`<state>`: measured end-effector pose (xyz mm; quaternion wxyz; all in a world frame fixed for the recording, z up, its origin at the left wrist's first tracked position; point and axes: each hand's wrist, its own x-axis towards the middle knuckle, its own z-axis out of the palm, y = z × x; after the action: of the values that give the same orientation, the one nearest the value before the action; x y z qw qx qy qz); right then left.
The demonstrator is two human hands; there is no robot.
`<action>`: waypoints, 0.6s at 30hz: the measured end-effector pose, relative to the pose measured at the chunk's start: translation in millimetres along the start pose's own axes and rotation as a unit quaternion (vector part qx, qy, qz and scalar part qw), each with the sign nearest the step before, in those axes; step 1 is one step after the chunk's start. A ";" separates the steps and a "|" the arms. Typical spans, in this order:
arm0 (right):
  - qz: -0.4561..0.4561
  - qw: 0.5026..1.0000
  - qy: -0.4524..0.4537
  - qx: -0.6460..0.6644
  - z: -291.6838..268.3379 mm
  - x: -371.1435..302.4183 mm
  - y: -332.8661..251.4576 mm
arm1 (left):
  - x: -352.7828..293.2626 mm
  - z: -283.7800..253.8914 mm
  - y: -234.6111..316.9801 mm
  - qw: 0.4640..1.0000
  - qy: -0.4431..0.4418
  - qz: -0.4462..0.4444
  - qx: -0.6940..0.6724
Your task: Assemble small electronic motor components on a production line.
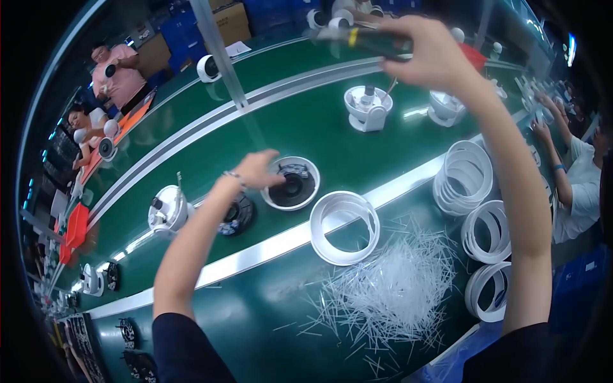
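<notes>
My right hand [424, 54] is raised at the upper right with its fingers wrapped round an electric screwdriver [377, 42], dark with a yellow band. The tool's tip end, to the left, is blurred. My left hand [255, 171] has its fingers apart over the left edge of a round white housing [313, 191] that holds a black disc-shaped part [292, 185]. Whether the fingertips touch the black part, I cannot tell. Left of it lies a black ring-shaped part [239, 215], partly behind my left forearm. A white ring stack [345, 255] sits just nearer.
A loose heap of thin clear sticks [402, 287] lies on the near green table. White ring stacks [463, 210] stand beside my right forearm. White camera-like bodies [367, 118] stand on the green belt [255, 134]. Other people work at the far left and right.
</notes>
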<state>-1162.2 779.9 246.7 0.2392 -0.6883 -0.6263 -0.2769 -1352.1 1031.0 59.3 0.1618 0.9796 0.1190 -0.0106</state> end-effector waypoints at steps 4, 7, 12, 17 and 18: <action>-0.099 0.963 -0.238 0.081 -15.0 -0.1 -93.1 | -3.6 36.6 -14.5 0.995 0.064 -0.036 -0.062; -0.151 0.942 -0.294 0.050 -17.4 -29.9 -158.2 | 5.1 34.9 9.5 0.989 0.115 -0.041 -0.078; -0.174 0.910 -0.356 0.127 -5.9 -51.5 -205.7 | 3.0 35.6 19.2 0.988 0.115 -0.040 -0.091; -0.129 0.910 -0.376 0.120 -8.9 -91.3 -212.5 | -42.3 6.4 -3.1 0.969 0.236 -0.046 -0.049; -0.120 0.900 -0.398 0.133 -4.6 -101.4 -216.1 | -49.6 7.4 -10.5 0.969 0.238 -0.058 -0.030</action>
<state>-1383.9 724.6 177.2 0.0243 -0.6225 -0.7783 0.0792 -1402.6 1026.9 51.9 0.1571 0.9400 0.2113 0.2168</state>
